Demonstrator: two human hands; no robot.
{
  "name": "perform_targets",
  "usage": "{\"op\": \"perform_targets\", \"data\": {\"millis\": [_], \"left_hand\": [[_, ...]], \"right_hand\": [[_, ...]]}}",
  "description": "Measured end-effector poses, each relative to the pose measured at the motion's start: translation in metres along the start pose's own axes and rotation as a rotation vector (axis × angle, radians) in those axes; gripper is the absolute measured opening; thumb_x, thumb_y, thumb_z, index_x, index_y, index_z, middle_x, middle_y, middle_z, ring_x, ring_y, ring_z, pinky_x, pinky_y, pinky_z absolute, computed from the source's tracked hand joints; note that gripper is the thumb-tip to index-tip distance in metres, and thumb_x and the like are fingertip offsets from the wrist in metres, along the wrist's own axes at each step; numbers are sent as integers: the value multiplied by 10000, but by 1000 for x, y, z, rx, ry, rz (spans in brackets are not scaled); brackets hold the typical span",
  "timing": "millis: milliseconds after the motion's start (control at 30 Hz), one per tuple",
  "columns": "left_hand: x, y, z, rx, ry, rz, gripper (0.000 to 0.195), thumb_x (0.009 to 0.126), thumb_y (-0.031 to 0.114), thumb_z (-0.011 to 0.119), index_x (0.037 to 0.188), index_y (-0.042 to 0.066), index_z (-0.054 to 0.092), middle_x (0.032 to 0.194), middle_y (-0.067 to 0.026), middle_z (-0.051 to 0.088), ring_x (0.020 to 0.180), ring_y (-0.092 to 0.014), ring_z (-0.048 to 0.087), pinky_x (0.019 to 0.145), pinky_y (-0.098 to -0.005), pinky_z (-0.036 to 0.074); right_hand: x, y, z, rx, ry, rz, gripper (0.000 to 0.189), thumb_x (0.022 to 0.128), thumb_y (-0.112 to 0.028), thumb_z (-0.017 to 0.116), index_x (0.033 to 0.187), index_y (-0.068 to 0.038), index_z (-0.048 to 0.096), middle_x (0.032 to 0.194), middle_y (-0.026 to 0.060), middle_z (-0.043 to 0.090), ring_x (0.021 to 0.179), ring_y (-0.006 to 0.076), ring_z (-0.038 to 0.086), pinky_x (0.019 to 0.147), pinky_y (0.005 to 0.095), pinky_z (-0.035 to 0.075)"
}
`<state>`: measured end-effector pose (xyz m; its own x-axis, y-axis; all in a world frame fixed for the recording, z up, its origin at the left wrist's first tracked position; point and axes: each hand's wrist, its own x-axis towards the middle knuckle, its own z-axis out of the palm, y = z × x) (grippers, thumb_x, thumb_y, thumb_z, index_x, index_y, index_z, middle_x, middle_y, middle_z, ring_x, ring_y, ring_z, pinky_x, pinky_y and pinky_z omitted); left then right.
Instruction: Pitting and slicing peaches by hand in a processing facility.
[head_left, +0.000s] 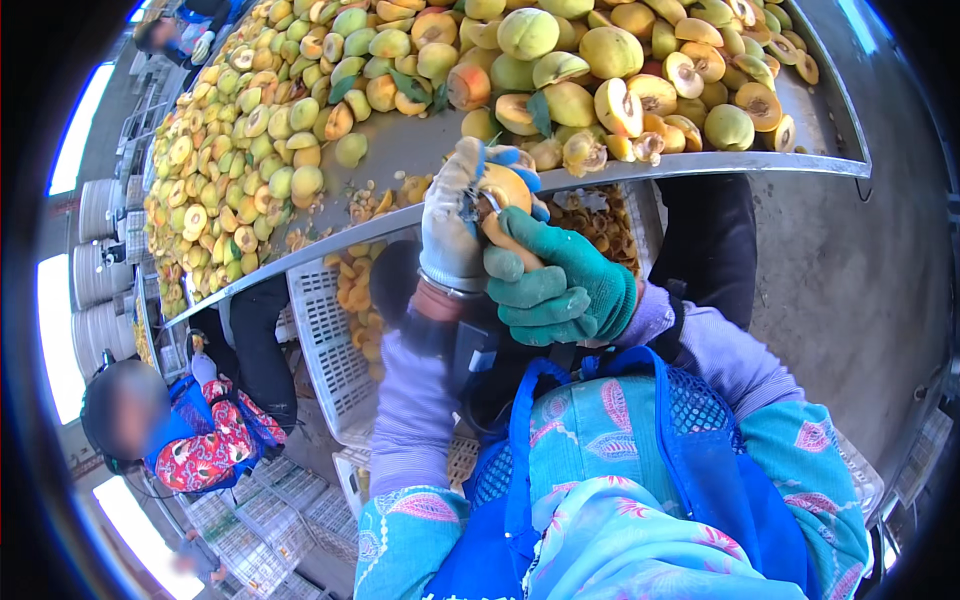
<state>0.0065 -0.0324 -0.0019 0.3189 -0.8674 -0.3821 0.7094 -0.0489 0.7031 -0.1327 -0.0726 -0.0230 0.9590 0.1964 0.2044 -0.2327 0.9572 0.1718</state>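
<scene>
My left hand (459, 217), in a pale glove with blue patches, is closed around a yellow-orange peach half (505, 189) just over the metal table's edge. In a green glove, my right hand (559, 277) grips the light-coloured handle of a pitting tool (517, 241). The tool's metal end touches the fruit; its exact shape is partly hidden by the fingers. Beyond both hands, whole and halved peaches (574, 64) are heaped on the metal table (390, 150), with several green leaves among them. Some torn fruit (585, 153) lies at the near edge.
Below the table's raised metal rim (360, 234) stands a white plastic crate (330, 337) with peach halves (358, 300). Another crate with darker scraps (600, 232) is right of my hands. Co-workers sit at the lower left (202, 435) and stand at the upper left (187, 37).
</scene>
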Motion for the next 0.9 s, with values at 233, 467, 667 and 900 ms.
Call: {"op": "perform_targets", "data": {"millis": [233,467,667,900], "left_hand": [[-44,25,1,-131,184,153,483,950,498,508,1074,36,576,905,-190,648,716,-363,667,533,-442,578],[-39,29,-8,383,11,195,471,974,452,485,997,-7,593,832,-184,661,651,-333,665,541,-403,576],[-27,26,-3,-79,29,106,510,972,524,438,1087,53,597,922,-210,664,753,-353,670,601,-422,567],[-52,39,6,-55,129,148,539,954,516,482,1106,7,571,922,-219,662,735,-380,671,585,-438,587]], "right_hand": [[27,19,3,142,-176,153,465,1011,-529,322,917,-130,540,544,-121,406,361,8,388,397,206,354],[10,4,23,-345,189,216,484,1006,-544,313,891,-131,537,527,-107,386,339,57,371,380,216,341],[26,13,6,159,-219,95,482,1003,-552,309,915,-134,533,533,-116,393,368,29,398,420,232,371],[32,26,15,144,-173,159,480,997,-549,352,917,-123,556,543,-93,437,372,38,422,412,213,369]]}}
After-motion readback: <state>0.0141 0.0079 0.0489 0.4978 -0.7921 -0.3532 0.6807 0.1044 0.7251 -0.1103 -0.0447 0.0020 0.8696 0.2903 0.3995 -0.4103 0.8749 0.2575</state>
